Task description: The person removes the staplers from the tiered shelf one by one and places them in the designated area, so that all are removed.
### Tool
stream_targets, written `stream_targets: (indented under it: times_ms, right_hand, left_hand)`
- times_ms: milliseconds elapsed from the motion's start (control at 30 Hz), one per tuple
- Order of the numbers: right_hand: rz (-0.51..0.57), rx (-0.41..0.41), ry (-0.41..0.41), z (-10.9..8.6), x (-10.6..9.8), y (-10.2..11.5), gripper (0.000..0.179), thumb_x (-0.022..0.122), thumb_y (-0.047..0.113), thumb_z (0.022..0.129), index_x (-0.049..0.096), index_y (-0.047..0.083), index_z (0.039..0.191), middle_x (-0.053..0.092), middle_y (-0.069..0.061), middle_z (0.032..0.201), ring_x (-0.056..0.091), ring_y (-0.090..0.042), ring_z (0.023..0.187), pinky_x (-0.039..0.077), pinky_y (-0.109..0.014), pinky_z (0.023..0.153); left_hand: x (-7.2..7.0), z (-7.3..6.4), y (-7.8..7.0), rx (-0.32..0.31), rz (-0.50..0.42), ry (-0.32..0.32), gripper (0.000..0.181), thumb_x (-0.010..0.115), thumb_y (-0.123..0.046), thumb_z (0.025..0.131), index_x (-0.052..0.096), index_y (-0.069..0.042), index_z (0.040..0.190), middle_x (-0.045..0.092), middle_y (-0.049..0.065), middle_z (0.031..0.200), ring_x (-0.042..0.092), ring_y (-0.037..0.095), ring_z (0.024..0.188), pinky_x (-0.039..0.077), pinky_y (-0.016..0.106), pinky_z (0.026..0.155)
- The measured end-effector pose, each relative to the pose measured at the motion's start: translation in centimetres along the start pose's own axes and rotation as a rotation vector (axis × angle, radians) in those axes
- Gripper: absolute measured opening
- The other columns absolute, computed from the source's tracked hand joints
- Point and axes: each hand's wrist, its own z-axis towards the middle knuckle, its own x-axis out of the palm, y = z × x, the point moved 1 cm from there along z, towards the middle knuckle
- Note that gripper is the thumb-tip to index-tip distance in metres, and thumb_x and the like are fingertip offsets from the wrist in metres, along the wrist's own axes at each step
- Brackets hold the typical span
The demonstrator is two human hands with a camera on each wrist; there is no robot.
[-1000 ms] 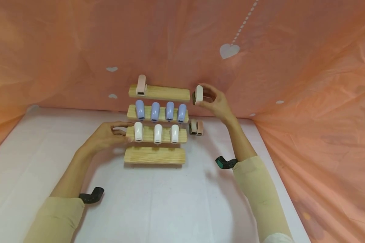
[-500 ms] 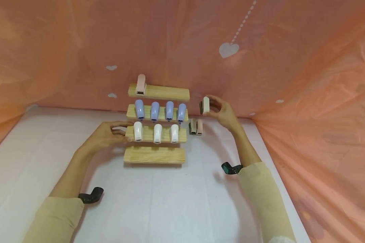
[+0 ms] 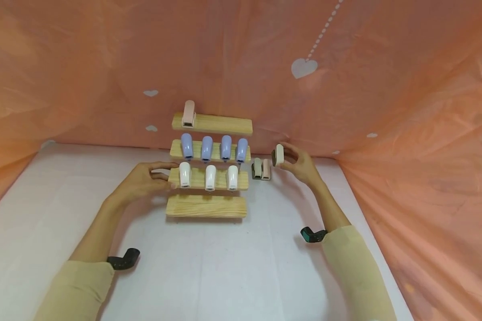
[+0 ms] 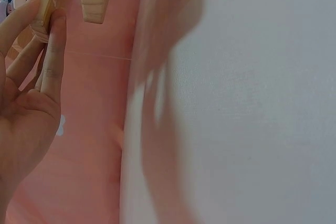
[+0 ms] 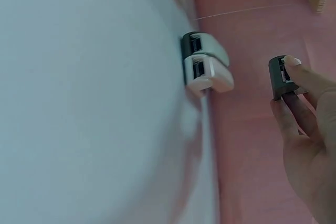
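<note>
The left hand (image 3: pixel 142 182) grips the left end of the second-lowest plank of a four-tier, pale wooden rack (image 3: pixel 206 207), thumb and fingers clamped on opposite faces. Right of the rack, the right hand (image 3: pixel 303 166) pinches a small, rounded, off-white gadget with a dark base (image 3: pixel 279 154) between thumb and fingers, apart from the rack. Between that gadget and the rack, a grey-green rounded gadget (image 3: pixel 257 168) and a pale pink rounded gadget (image 3: pixel 266 170) sit side by side on the white tabletop (image 3: pixel 225 267). On the rack, one pink-topped gadget (image 3: pixel 189 112) occupies the top plank's left end, above four glossy lavender gadgets (image 3: pixel 206 148) and three glossy white gadgets (image 3: pixel 210 177). Behind the rack hangs an orange-pink cloth with white hearts (image 3: pixel 245 53).
</note>
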Motion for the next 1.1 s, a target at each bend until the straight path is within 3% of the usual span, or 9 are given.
stream_targets:
  times_ms: [167, 400, 633, 900, 1100]
  right_hand:
    - [0.037, 0.024, 0.001, -0.4, 0.2, -1.2, 0.069, 0.071, -0.019, 0.080, 0.043, -0.009, 0.143, 0.049, -0.031, 0.139, 0.048, -0.044, 0.129, 0.042, -0.043, 0.107]
    - [-0.020, 0.042, 0.005, -0.3, 0.3, -4.6, 0.069, 0.072, -0.015, 0.082, 0.043, -0.008, 0.143, 0.052, -0.030, 0.136, 0.052, -0.041, 0.127, 0.049, -0.032, 0.099]
    - [-0.069, 0.098, 0.004, -0.3, 0.7, -6.1, 0.070, 0.075, -0.009, 0.083, 0.044, -0.004, 0.145, 0.053, -0.028, 0.137, 0.052, -0.039, 0.128, 0.048, -0.034, 0.101]
    - [-0.072, 0.131, 0.005, -0.1, 1.3, -7.1, 0.068, 0.076, -0.009, 0.080, 0.048, -0.002, 0.142, 0.055, -0.029, 0.134, 0.057, -0.041, 0.120, 0.051, -0.018, 0.083]
    - [-0.061, 0.127, 0.012, 0.0, 1.8, -7.6, 0.070, 0.074, -0.012, 0.080, 0.044, -0.006, 0.143, 0.052, -0.032, 0.135, 0.055, -0.044, 0.123, 0.052, -0.028, 0.093]
  left_hand:
    - [-0.1, -0.1, 0.2, 0.005, 0.004, -0.013, 0.064, 0.084, -0.018, 0.081, 0.057, -0.005, 0.137, 0.073, 0.016, 0.104, 0.069, 0.011, 0.093, 0.051, 0.019, 0.080]
    - [0.0, -0.2, 0.2, 0.009, -0.051, 0.010, 0.062, 0.083, -0.014, 0.082, 0.056, -0.003, 0.138, 0.073, 0.017, 0.102, 0.071, 0.014, 0.091, 0.054, 0.023, 0.079]
    - [0.1, -0.1, 0.0, 0.057, -0.058, 0.001, 0.060, 0.081, -0.011, 0.083, 0.056, 0.000, 0.137, 0.068, 0.024, 0.114, 0.070, 0.010, 0.092, 0.055, 0.023, 0.078]
    - [0.2, 0.0, 0.2, 0.050, -0.057, 0.009, 0.060, 0.081, -0.009, 0.083, 0.056, 0.000, 0.137, 0.070, 0.023, 0.109, 0.071, 0.011, 0.090, 0.055, 0.023, 0.079]
    - [0.2, 0.0, 0.1, 0.071, -0.065, 0.003, 0.060, 0.081, -0.009, 0.083, 0.056, 0.002, 0.136, 0.064, 0.026, 0.122, 0.070, 0.010, 0.092, 0.056, 0.024, 0.078]
